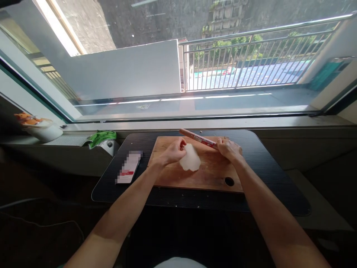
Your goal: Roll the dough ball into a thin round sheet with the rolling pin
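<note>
Left hand [177,149] curled, thumb and fingers pinching the upper-left edge of a thin white sheet [190,160]; pinched part hidden. Sheet over the wooden board [173,179]; cannot tell whether its lower edge touches the wood. Right hand [230,149] closed round one end of a stick [198,138], that end covered; print unreadable. Phone [129,167] on bench [111,192], left of board, screen pixelated. Forearms cut off at bottom.

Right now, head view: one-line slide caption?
Left hand pinches a thin white sheet over a wooden board; right hand grips a rolling pin near one end.
</note>
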Motion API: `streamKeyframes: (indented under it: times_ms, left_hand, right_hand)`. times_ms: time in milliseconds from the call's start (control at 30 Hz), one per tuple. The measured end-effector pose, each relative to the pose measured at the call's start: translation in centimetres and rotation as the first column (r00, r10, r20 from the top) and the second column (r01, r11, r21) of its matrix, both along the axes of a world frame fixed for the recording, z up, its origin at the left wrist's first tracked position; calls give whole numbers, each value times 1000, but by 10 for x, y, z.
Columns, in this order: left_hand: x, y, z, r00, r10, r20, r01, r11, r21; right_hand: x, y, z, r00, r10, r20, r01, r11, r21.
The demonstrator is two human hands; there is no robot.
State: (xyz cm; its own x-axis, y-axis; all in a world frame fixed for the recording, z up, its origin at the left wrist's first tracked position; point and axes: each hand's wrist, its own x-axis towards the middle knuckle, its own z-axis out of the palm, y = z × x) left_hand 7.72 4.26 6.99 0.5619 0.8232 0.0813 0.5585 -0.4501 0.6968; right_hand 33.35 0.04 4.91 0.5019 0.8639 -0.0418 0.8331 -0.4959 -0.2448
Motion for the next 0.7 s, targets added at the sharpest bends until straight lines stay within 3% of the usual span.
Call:
streamKeyframes:
  times_ms: [67, 167, 233, 300, 367, 433, 567, 700]
  left_hand:
    - [-4, 13, 0, 994, 54, -98, -50, 998, 41]
    - [-15, 29, 2, 960, 237, -152, -209, 961, 180]
    - [-23, 36, 9, 933, 354, -58, -316, 888, 335]
    - [-27, 39, 17, 917, 398, 26, -362, 805, 469]
    - [-26, 39, 22, 931, 365, 10, -317, 795, 517]
    - [-18, 35, 18, 947, 306, -96, -223, 844, 487]
    - [-5, 22, -9, 918, 228, -325, -113, 935, 337]
    - [-12, -2, -31, 923, 244, -297, -89, 887, 453]
  right_hand:
    - [0, -1, 1, 999, -20, -27, 19, 999, -28]
    - [-1, -4, 5, 999, -26, -34, 24, 999, -43]
    - [-5, -7, 8, 1000, -14, -24, 13, 999, -40]
    - [-15, -10, 10, 998, 57, 13, -56, 998, -23]
    - [-28, -10, 12, 980, 180, 79, -180, 984, -1]
    - [-43, -7, 15, 946, 289, 144, -293, 956, 5]
    - [-62, 10, 19, 924, 326, 200, -334, 943, 5]
    - [-69, 17, 7, 859, 469, 205, -496, 862, 109]
